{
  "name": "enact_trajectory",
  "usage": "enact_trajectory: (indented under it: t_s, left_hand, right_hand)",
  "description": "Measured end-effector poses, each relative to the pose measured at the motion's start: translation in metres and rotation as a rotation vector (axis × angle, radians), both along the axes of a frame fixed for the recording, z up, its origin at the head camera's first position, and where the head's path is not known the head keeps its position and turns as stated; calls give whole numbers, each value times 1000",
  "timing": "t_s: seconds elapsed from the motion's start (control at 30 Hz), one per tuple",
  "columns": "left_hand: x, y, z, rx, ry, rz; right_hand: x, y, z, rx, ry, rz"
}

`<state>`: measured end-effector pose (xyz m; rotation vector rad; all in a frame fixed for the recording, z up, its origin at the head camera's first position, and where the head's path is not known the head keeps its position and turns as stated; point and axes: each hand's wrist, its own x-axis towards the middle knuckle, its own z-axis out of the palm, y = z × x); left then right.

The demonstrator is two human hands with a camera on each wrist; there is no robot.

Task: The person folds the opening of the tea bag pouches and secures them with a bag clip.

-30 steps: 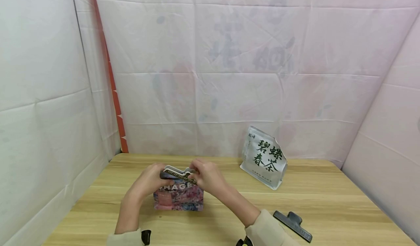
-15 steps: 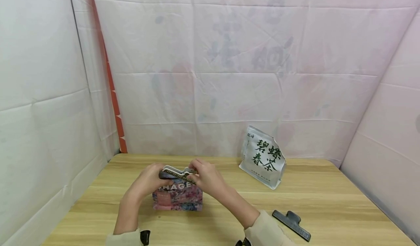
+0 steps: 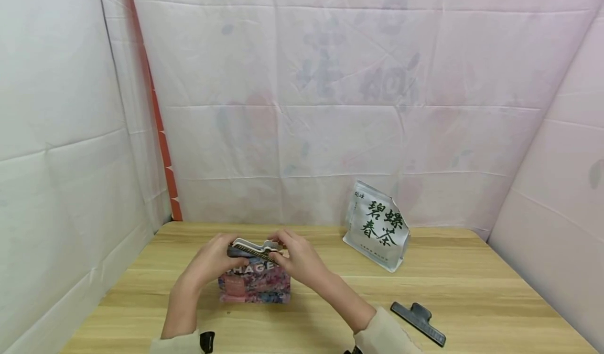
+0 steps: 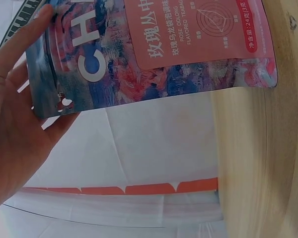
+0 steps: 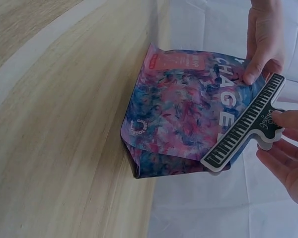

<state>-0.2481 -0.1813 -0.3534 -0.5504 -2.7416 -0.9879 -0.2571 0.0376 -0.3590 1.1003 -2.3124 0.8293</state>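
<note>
My left hand (image 3: 211, 262) pinches a pink-and-blue, paint-patterned pouch (image 5: 174, 109) by its top corner while my right hand (image 3: 302, 262) grips a black-and-white piano-key clip (image 5: 246, 121).
The pouch stands upright on the pale wood-grain worktop (image 3: 472, 280), left of centre; I judge the corner hold keeps it from tipping. My right thumb and fingers pinch the clip's raised handle, likely because squeezing there works its jaws; the clip slants across the pouch's top, though I cannot tell how deep it bites. A silver, black-lettered tea bag (image 3: 377, 228) stands farther back on the right, and a plain black clip (image 3: 418, 322) lies nearer me. Creased whitish sheeting (image 3: 325, 128) walls the space, with a red strip (image 3: 165, 157) down the left corner.
</note>
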Motion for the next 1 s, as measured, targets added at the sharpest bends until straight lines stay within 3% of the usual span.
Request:
enact_trajectory:
  t_s: [0.13,0.27,0.47,0.6,0.87,1.0]
  left_hand:
    - [3,2,2,-3,2,61]
    - [8,5,5,-47,76,87]
    - [15,25,17,-159,372,110]
    - [19,47,25,-130,524,128]
    - [21,87,29,-76,578,123]
    - [21,110,30,-44,595,81]
  right_hand:
    - [1,5,2,-33,4,19]
    - [1,15,5,-81,36,20]
    - [0,42,10,-164,113,1]
    - [-5,67,15,-207,178,-33]
    - [-8,134,26,-227,199,-230]
    - [-12,172,30,-294,130,-356]
